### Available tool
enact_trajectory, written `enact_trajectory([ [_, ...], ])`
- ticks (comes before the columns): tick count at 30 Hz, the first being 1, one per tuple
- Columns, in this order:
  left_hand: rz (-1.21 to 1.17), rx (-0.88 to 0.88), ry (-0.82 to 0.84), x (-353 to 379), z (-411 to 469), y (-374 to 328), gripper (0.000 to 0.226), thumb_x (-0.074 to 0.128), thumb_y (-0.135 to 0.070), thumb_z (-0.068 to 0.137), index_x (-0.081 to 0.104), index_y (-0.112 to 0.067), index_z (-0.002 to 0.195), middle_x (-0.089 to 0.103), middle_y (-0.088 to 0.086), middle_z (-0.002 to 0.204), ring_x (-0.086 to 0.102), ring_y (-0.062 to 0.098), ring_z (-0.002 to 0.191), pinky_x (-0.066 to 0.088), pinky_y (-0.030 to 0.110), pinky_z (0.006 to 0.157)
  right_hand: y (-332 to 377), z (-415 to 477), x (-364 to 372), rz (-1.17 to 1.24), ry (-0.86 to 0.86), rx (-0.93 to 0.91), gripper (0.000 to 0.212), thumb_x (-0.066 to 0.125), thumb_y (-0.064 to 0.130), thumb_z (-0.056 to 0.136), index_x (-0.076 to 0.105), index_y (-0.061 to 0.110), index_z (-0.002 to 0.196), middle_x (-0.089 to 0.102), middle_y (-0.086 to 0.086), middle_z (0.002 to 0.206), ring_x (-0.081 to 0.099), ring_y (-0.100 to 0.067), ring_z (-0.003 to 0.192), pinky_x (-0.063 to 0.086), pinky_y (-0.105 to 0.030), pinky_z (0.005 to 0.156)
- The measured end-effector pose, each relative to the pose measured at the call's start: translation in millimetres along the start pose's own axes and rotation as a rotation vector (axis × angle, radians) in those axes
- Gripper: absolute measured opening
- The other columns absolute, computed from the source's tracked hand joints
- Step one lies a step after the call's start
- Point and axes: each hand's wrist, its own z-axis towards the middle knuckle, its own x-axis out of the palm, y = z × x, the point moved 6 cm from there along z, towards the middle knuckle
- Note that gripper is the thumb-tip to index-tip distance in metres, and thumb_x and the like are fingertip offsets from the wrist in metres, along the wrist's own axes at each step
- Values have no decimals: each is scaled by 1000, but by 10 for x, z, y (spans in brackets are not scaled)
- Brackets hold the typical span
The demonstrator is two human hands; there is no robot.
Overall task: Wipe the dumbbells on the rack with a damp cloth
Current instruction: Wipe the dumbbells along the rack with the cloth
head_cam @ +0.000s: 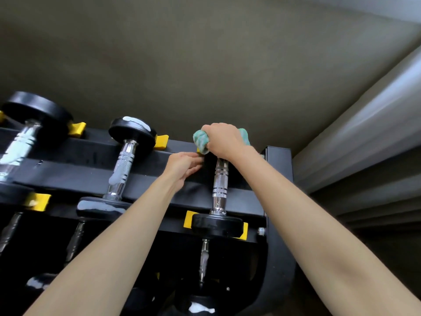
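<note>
Three black dumbbells with chrome handles lie across the top tier of a black rack [95, 179]. My right hand [224, 140] grips a bunched green cloth [200, 139] and presses it on the far head of the rightmost dumbbell [219, 181], hiding that head. My left hand [182, 166] touches the side of that same far head, fingers lightly bent. The near head [216, 224] sits in a yellow cradle. The middle dumbbell [124, 165] and the left dumbbell [22, 142] lie untouched.
Yellow cradles [37, 201] hold the dumbbell heads. A lower tier carries more dumbbells [204, 258], partly behind my arms. The rack's black end post [279, 169] stands at the right. A grey wall rises behind, and pale curtain folds [369, 133] hang to the right.
</note>
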Motion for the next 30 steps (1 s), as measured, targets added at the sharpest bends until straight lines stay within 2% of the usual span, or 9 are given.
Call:
enact_trajectory([
  [2, 77, -131, 14, -11, -78, 80, 27, 47, 8, 87, 57, 7, 111, 65, 18, 89, 63, 23, 81, 58, 30, 66, 90, 10, 47, -73, -1, 1, 20, 48, 8, 86, 55, 17, 102, 58, -6, 115, 53, -29, 108, 33, -34, 78],
  [5, 296, -299, 266, 116, -208, 235, 17, 51, -5, 90, 60, 1, 102, 67, 17, 91, 65, 25, 83, 55, 31, 74, 118, 10, 131, -181, 17, 39, 32, 49, 7, 86, 57, 19, 114, 55, -2, 120, 45, -29, 116, 28, -50, 103],
  [8, 544, -236, 435, 287, -241, 302, 13, 61, -11, 88, 65, -5, 99, 68, 4, 80, 62, 10, 63, 51, 21, 66, 90, -32, 154, -250, 31, 50, 37, 53, 9, 86, 55, 22, 121, 52, -2, 123, 41, -31, 119, 19, -57, 108],
  [11, 556, -196, 459, 366, -236, 303, 17, 68, -10, 84, 64, -2, 99, 57, 1, 67, 41, 8, 51, 45, 17, 56, 34, -85, 155, -181, -10, 28, 33, 56, 13, 85, 59, 22, 116, 53, -3, 118, 45, -31, 111, 28, -47, 102],
  [14, 645, -165, 451, 376, -233, 271, 18, 71, -14, 82, 65, -4, 96, 61, 8, 81, 47, 12, 64, 53, 13, 60, 24, -153, 106, -208, -267, -96, 24, 73, 11, 57, 72, 26, 77, 62, 1, 79, 58, -27, 72, 45, -37, 74],
  [16, 668, -153, 449, 387, -234, 258, 19, 71, -16, 82, 64, -6, 96, 64, 8, 86, 52, 13, 69, 54, 13, 61, -22, -225, 126, -175, -362, -163, 18, 60, 10, 57, 70, 24, 62, 63, 2, 70, 58, -26, 59, 41, -34, 69],
  [18, 680, -143, 450, 399, -233, 246, 16, 71, -17, 82, 62, -9, 93, 67, 5, 82, 58, 9, 64, 55, 13, 64, -96, -315, 192, -108, -458, -204, 31, 41, 9, 67, 71, 18, 69, 68, -4, 83, 60, -29, 66, 35, -37, 75],
  [23, 737, -134, 451, 411, -194, 238, 49, 74, -23, 79, 55, -5, 121, 69, 6, 93, 66, 6, 67, 56, 16, 74, -424, -522, 219, 261, -687, -129, 38, 56, -12, 68, 72, 8, 96, 65, -17, 111, 61, -39, 98, 47, -51, 87],
  [30, 722, -144, 469, 405, -262, 226, 16, 70, -20, 83, 58, -18, 93, 66, 1, 90, 62, 9, 74, 53, 19, 81, -678, -746, 375, 923, -646, 224, 58, 44, -20, 75, 61, 8, 123, 50, -14, 137, 47, -17, 124, 39, -22, 105],
])
